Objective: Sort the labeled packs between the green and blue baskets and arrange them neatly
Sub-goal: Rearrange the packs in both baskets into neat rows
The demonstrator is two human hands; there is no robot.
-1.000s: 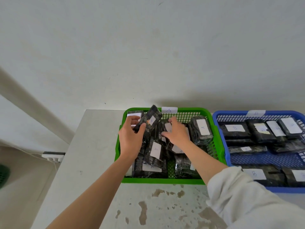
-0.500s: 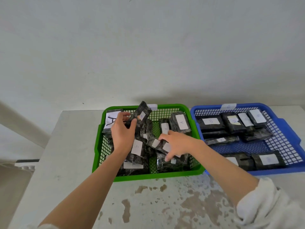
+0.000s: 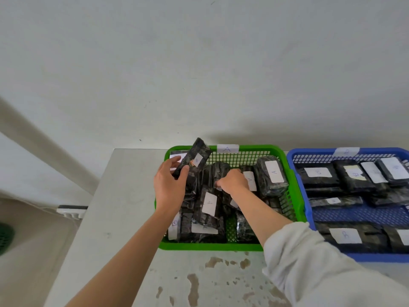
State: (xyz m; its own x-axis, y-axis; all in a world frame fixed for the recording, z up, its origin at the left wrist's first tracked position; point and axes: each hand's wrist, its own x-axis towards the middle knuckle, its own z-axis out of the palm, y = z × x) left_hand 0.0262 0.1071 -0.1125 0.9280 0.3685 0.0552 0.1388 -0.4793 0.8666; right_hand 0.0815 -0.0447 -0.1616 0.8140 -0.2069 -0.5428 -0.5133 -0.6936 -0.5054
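While my head camera looks down, I see a pale grey table (image 3: 115, 218) pushed against a plain off-white wall (image 3: 199, 63), its near edge blotched with brown stains (image 3: 221, 262). At nine o'clock the floor drops away, with a white power strip (image 3: 72, 211) beside the table and a green round object (image 3: 5, 237) cut by the frame edge.

At the centre sits the green basket (image 3: 221, 247), tagged A on its far rim, crowded with dark wrapped packs bearing white labels. My left hand (image 3: 169, 188) is closed around one labelled pack (image 3: 192, 158), gripping its lower end and holding it tilted above the basket's eleven o'clock corner. My right hand (image 3: 233, 181), sleeve pushed up, reaches into the middle of the heap, fingers curled down among the packs; I cannot tell whether they grip one.

At three o'clock, touching the green one, the blue basket (image 3: 298, 187) holds more labelled packs laid in rows.
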